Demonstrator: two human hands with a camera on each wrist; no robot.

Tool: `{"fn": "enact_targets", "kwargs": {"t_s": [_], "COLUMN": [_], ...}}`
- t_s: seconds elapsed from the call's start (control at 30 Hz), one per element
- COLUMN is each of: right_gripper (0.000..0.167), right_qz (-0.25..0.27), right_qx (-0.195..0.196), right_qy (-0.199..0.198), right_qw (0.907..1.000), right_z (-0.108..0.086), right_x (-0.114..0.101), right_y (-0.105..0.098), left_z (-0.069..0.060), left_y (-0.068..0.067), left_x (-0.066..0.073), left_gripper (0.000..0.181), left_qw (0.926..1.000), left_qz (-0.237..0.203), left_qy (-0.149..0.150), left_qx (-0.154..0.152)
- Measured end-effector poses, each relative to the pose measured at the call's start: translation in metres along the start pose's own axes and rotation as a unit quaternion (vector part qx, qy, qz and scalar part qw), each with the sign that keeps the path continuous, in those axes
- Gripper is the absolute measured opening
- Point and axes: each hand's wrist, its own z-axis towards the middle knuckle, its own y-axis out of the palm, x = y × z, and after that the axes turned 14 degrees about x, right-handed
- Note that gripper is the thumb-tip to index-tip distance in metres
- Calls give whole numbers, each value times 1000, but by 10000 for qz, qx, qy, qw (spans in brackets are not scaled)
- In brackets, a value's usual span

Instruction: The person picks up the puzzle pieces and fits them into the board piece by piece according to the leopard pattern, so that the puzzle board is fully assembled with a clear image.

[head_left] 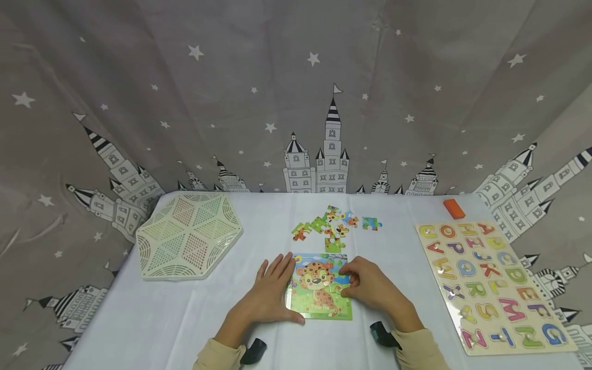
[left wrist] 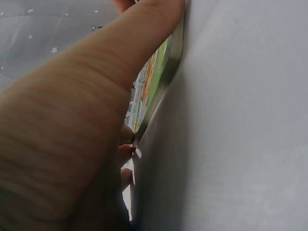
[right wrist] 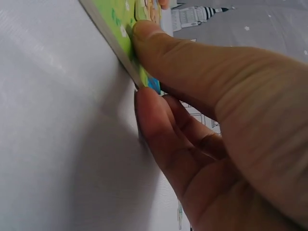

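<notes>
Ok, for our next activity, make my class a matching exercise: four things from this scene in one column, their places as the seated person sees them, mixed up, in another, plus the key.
Things
1. spotted-animal puzzle
2. loose puzzle pieces
3. hexagonal board
4. orange block

Places
A. beyond the letter board, near the far edge
B. between the left hand and the right hand
C. on the left part of the white tabletop
D. just beyond the spotted-animal puzzle

Right pairs: 1-B, 2-D, 3-C, 4-A
</notes>
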Motion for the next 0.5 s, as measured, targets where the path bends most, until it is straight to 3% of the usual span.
{"fn": "enact_targets", "kwargs": {"t_s": [0.5], "right_gripper": [37], "right_qz": [-200], "right_qx": [-49], "right_qy": [-242], "right_qw": [9995], "right_z": [0], "right_x": [0], "right_y": [2], "left_z": [-1], "left_y": [2], "left_x": [-2], "left_gripper": [144], "left_qw": [10000], "left_qz": [9], "left_qy": [54], "left_qx": [20]}}
